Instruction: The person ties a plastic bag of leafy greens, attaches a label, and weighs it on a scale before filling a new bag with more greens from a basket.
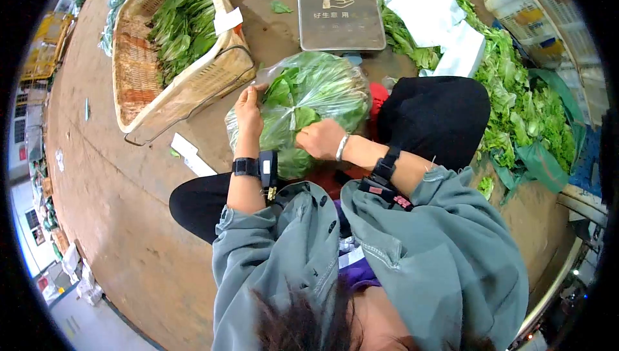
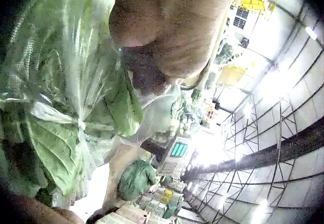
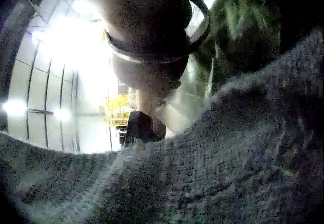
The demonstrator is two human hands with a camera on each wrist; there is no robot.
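Note:
A clear plastic bag (image 1: pixel 335 83) packed with leafy greens lies in front of the person, between the knees. Its film gathers into a knot (image 2: pixel 81 125), with creases fanning out from it. At the bag's left side the left hand (image 1: pixel 249 111) grips the film, fingers curled; in the left wrist view, stretched film runs up to the fingers. Close to the knot, the right hand (image 1: pixel 322 138) pinches the bag's plastic with bent fingers, its fingertips hidden in the head view. The right wrist view shows mostly sleeve (image 3: pixel 228 163) and a bracelet (image 3: pixel 152 57).
A yellowed plastic crate (image 1: pixel 142 103) with greens stands at the left, its wire handle hanging out. Behind the bag sits a flat scale (image 1: pixel 342 16). Loose lettuce (image 1: pixel 516 106) is heaped at the right, partly under a white sheet (image 1: pixel 419 12). A white strip (image 1: pixel 193 154) lies near the left knee.

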